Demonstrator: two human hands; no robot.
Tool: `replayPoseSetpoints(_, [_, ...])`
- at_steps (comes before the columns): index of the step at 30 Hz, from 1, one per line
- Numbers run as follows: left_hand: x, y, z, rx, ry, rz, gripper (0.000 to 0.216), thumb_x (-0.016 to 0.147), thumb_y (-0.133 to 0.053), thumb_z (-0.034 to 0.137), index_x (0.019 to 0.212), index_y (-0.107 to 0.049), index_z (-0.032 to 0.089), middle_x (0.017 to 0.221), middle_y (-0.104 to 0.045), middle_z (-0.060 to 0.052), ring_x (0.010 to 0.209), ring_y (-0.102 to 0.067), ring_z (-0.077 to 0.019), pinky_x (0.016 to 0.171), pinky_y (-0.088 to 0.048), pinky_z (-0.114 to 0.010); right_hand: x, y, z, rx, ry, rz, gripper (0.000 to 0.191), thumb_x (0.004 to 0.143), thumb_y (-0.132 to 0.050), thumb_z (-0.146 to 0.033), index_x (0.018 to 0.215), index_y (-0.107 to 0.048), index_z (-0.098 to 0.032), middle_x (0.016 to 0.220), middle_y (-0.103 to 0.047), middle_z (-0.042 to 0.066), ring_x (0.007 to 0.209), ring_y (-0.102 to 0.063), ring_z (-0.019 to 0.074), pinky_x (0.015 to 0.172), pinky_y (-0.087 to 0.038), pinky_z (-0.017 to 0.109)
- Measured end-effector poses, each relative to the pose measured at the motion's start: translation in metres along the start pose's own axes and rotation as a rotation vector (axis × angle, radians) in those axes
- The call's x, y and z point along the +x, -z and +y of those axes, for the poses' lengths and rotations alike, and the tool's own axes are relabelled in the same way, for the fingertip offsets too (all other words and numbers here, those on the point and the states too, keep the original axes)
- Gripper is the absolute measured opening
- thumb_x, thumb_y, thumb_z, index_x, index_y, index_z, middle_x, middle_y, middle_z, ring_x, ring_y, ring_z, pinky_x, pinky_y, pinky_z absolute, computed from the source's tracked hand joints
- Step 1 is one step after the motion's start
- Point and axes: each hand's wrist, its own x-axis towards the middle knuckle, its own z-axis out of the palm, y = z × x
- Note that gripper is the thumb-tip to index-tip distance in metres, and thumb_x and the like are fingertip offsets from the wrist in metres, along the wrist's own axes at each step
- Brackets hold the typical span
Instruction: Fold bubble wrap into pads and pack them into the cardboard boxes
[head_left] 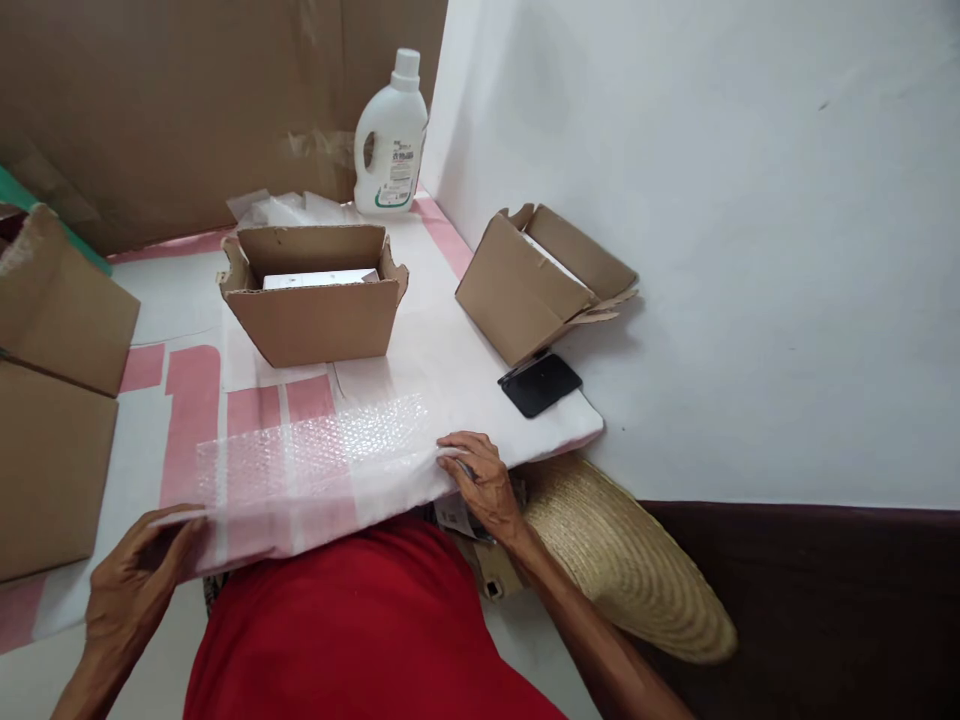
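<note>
A clear sheet of bubble wrap [322,455] lies flat on the white and pink table cover, near its front edge. My left hand [135,585] pinches the sheet's near left corner, fingers closed on it. My right hand [484,480] holds the sheet's right end at the table edge, fingers curled on it. Behind the sheet stands an open cardboard box [315,320] with a white item [319,279] inside.
A second cardboard box [536,280] lies tipped on its side at the right by the white wall, with a black flat object [540,383] in front of it. A white detergent bottle [391,140] stands at the back. More cardboard [52,400] sits left. A straw hat [622,560] lies below the table edge.
</note>
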Motion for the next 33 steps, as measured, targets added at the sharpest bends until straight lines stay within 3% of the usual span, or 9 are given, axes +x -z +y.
replayPoseSetpoints(3, [0.001,-0.007,0.006,0.015,0.121,0.085,0.048,0.077,-0.064,0.07,0.086,-0.07,0.023,0.091,-0.072,-0.003,0.086,-0.067,-0.0233,0.088,-0.055,-0.037,-0.002,-0.011,-0.011,-0.082,-0.101,0.082,0.026,0.102,-0.052,-0.034,0.091,-0.073,-0.023,0.103,-0.074,0.01,0.106,-0.062,0.028,0.093,-0.049,0.046])
replayPoseSetpoints(7, [0.002,-0.017,0.013,0.034,0.166,0.135,0.047,0.079,-0.062,0.066,0.091,-0.07,0.022,0.093,-0.073,-0.005,0.088,-0.066,-0.0243,0.092,-0.053,-0.04,0.001,-0.024,-0.021,-0.138,-0.149,0.195,0.024,0.102,-0.051,-0.033,0.089,-0.068,-0.022,0.098,-0.072,0.009,0.1,-0.061,0.0267,0.091,-0.048,0.044])
replayPoseSetpoints(13, [0.004,-0.026,0.015,0.144,0.083,0.183,0.037,0.084,-0.059,0.056,0.094,-0.069,0.023,0.097,-0.072,-0.005,0.091,-0.066,-0.0236,0.093,-0.051,-0.039,0.008,-0.029,-0.028,-0.227,-0.175,0.201,0.02,0.102,-0.054,-0.03,0.085,-0.061,-0.021,0.089,-0.066,0.006,0.092,-0.056,0.0243,0.084,-0.042,0.038])
replayPoseSetpoints(22, [0.009,-0.026,0.022,0.197,0.052,0.129,0.037,0.084,-0.053,0.056,0.091,-0.066,0.022,0.088,-0.067,-0.003,0.085,-0.065,-0.0229,0.085,-0.051,-0.038,0.017,-0.035,-0.024,-0.369,-0.195,0.196,0.029,0.1,-0.059,-0.028,0.072,-0.053,-0.023,0.08,-0.062,0.003,0.085,-0.052,0.0239,0.078,-0.036,0.036])
replayPoseSetpoints(28, [0.012,-0.024,0.025,0.209,0.156,0.112,0.051,0.081,-0.055,0.057,0.116,-0.06,0.02,0.098,-0.065,-0.006,0.092,-0.065,-0.0266,0.094,-0.051,-0.046,0.021,-0.035,-0.024,-0.43,-0.242,0.181,0.03,0.1,-0.06,-0.03,0.071,-0.052,-0.024,0.08,-0.062,0.004,0.085,-0.052,0.0252,0.076,-0.037,0.037])
replayPoseSetpoints(33, [0.01,-0.022,0.033,0.343,0.008,0.151,0.06,0.09,-0.046,0.058,0.13,-0.057,0.015,0.111,-0.063,-0.016,0.114,-0.059,-0.037,0.099,-0.049,-0.056,0.025,-0.035,-0.024,-0.438,-0.237,0.177,0.033,0.101,-0.056,-0.032,0.07,-0.052,-0.024,0.079,-0.062,0.005,0.083,-0.051,0.0254,0.075,-0.038,0.038])
